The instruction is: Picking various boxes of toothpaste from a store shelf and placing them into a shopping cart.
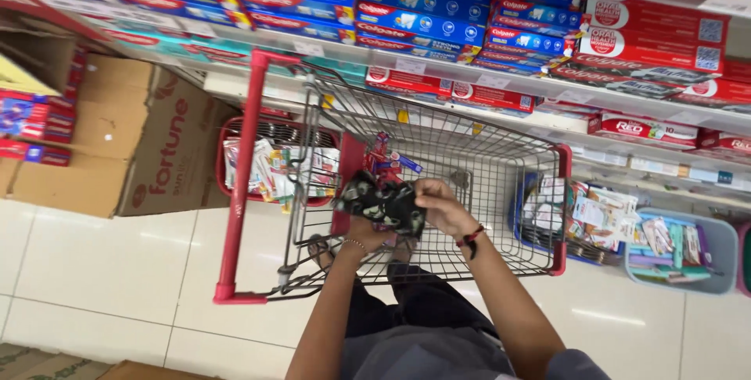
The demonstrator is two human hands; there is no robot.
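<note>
Over the near edge of the wire trolley (501,169), we pinch a dark patterned pouch (383,202) between both hands, left hand (368,233) closed beneath, right hand (440,206) gripping its top edge; it looks soft, light and floppy.

Metal wire cart (485,163), seemingly cloth pouch (383,202), glossy floor tiles (102,270)

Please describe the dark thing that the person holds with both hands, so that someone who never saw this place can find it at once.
Find the wire shopping cart with red trim before the shelves. Above its basket, the left hand and right hand hold a small pouch. It is soft black fabric with pale markings, unlike the stiff boxes around it.
</note>
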